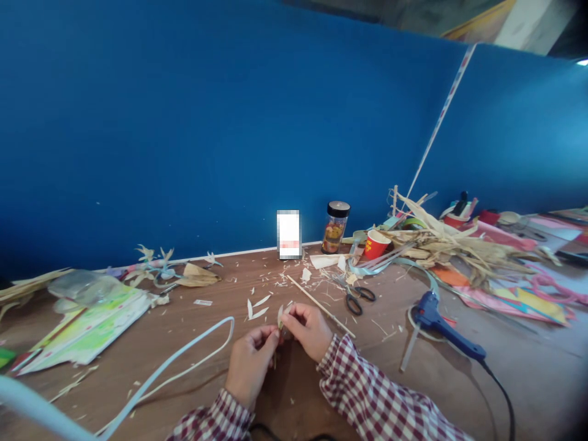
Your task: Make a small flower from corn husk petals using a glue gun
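Note:
Close together above the table's middle, my left hand and my right hand are both closed in a pinch. Between their fingertips is a small pale leaf-shaped piece, which looks like cut corn husk. My left thumb and forefinger grip its lower end, while my right fingers pinch it near the upper part. The lower part is mostly hidden by my fingers. Just beyond my hands lie several similar pale leaf-shaped pieces. A thin stick lies on the table beside my right hand.
Black-handled scissors and a blue glue gun lie to the right. A lidded jar, a red paper cup and dried husks stand or lie behind. A white cable loops at left, near painted paper.

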The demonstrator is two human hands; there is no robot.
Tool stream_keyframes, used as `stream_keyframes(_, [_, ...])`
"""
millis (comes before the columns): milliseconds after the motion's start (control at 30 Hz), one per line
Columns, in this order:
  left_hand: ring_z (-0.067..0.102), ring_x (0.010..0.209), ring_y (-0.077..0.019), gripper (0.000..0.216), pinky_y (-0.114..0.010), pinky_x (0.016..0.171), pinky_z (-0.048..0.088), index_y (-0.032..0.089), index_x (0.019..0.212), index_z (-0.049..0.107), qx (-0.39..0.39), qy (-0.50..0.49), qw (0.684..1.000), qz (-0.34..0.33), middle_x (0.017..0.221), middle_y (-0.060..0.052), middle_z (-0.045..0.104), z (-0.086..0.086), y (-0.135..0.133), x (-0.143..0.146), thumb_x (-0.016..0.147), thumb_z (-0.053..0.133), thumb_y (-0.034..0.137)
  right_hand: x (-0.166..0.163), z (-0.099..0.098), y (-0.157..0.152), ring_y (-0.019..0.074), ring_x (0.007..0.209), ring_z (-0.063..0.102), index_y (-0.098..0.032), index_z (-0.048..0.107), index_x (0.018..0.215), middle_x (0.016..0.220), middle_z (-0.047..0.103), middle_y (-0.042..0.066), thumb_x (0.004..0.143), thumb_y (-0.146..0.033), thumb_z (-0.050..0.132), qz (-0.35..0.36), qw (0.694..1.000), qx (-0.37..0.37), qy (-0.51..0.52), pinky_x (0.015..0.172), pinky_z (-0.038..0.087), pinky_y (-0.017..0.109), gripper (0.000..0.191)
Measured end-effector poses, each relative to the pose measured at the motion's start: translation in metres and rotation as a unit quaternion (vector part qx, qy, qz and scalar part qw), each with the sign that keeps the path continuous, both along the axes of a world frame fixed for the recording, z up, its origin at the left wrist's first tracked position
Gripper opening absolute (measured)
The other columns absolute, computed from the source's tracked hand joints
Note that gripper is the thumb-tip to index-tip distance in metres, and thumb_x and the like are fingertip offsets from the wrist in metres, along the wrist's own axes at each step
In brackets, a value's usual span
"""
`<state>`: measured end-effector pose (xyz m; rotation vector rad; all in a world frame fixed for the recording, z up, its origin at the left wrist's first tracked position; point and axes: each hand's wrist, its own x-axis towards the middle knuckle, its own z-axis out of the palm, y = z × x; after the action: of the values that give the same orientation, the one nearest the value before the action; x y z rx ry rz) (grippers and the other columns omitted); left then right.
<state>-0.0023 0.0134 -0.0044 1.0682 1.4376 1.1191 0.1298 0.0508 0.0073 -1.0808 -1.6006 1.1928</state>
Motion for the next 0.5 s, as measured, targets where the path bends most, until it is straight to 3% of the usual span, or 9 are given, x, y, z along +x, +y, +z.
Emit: stream_keyframes(500, [0.037, 0.036, -0.0050, 0.030, -0.017, 0.035, 0.029, 0.013, 0.077, 0.062, -0.001, 0.000, 1.000, 0.012, 0.058, 0.001, 0.060, 0.0018, -0.0011, 0.0008, 0.066, 0.059, 0.040, 0.0028, -0.0005, 0.0034, 0.0086, 0.053, 0.041, -0.013, 0.055, 0.062, 0.057, 0.049, -0.002, 0.074, -0.025, 0.053, 0.006, 1.000, 0.015, -0.003, 0.051, 0.034, 0.020, 0.017])
